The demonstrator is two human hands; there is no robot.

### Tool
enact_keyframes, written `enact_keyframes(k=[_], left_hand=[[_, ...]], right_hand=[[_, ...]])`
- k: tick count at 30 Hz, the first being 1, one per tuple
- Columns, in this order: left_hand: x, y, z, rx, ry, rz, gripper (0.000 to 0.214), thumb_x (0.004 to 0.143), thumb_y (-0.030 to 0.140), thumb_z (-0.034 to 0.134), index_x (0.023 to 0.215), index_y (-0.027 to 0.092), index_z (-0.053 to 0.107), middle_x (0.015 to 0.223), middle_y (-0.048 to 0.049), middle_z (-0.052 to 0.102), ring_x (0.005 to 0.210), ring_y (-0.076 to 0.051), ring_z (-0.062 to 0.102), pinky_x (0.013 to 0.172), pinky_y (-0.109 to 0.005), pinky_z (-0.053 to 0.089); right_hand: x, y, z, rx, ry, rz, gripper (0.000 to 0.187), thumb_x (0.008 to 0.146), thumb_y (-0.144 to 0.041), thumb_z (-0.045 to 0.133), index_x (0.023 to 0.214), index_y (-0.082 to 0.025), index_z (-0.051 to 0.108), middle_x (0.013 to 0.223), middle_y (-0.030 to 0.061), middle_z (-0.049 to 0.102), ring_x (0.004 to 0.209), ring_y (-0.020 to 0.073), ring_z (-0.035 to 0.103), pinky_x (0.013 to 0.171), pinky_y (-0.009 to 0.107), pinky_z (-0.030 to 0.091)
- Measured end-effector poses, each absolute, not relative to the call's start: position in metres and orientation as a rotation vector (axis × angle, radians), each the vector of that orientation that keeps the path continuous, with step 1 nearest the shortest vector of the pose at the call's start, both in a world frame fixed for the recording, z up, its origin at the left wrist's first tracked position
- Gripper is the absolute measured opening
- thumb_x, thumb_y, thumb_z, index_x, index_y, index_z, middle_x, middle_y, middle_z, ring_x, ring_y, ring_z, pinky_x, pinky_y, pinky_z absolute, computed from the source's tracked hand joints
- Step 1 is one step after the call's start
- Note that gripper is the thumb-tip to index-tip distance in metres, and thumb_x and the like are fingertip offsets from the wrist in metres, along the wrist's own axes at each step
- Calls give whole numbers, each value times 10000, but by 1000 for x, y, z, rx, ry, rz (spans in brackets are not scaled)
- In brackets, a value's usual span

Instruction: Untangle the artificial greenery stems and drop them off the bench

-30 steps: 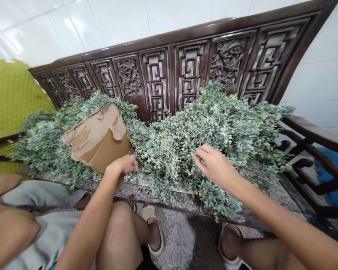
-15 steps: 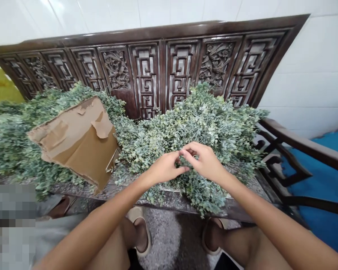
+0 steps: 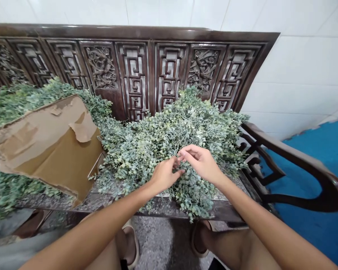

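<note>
Your left hand (image 3: pixel 165 176) and right hand (image 3: pixel 199 163) curl narrowly into the leafy sprigs (image 3: pixel 146 150) heaped on the desk (image 3: pixel 222 212), fingertips almost meeting; no telling whether either grip holds a stem, so work lightly among the thin stems.

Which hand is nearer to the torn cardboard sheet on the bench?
Left: the left hand is to the right of the torn cardboard sheet; the right hand lies farther right, past the left hand.

Carved wooden backrest (image 3: pixel 133 75) beyond dense foliage (image 3: pixel 135 153)
</note>
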State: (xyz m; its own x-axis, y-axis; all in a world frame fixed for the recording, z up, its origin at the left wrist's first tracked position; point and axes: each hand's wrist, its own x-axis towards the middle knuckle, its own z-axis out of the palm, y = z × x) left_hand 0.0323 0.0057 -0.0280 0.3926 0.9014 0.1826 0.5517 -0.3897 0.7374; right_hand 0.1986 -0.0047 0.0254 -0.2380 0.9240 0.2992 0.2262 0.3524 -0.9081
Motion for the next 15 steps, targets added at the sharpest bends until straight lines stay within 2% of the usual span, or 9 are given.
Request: enact_keyframes(k=[3, 5, 8, 15], left_hand=[[34, 6, -28, 1999, 1190, 847, 167, 855, 284, 615, 1002, 215, 652, 924, -44, 747, 851, -216, 691, 817, -311, 501], [32, 7, -27, 1960, 1143, 872, 143, 882, 272, 566, 957, 202, 665, 880, -34, 741, 809, -198, 681, 790, -296, 504], [27, 9, -23, 1880, 1078, 913, 222, 921, 298, 496, 886, 174, 678, 844, -36, 724, 768, -182, 663, 735, -276, 508], [19, 12, -13, 1714, 1011, 960, 295, 925, 327, 502, 968, 147, 731, 1056, -90, 747, 989, -226, 674, 912, -335, 511]], right_hand=[[202, -3, 26, -1016, -1700, 982, 193, 941, -380, 599, 919, -194, 644, 814, 42, 714, 794, 190, 697, 760, 335, 559], [207, -1, 25, -1027, -1714, 938, 181, 942, -374, 598, 976, -198, 616, 875, 48, 709, 819, 186, 692, 756, 328, 552], [215, 1, 23, -1116, -1787, 778, 196, 935, -369, 611, 1044, -211, 573, 985, 57, 690, 891, 189, 670, 777, 331, 535], [212, -3, 17, -1136, -2153, 600, 159, 914, -295, 630, 1056, -225, 610, 1031, 46, 703, 954, 203, 647, 816, 336, 487]])
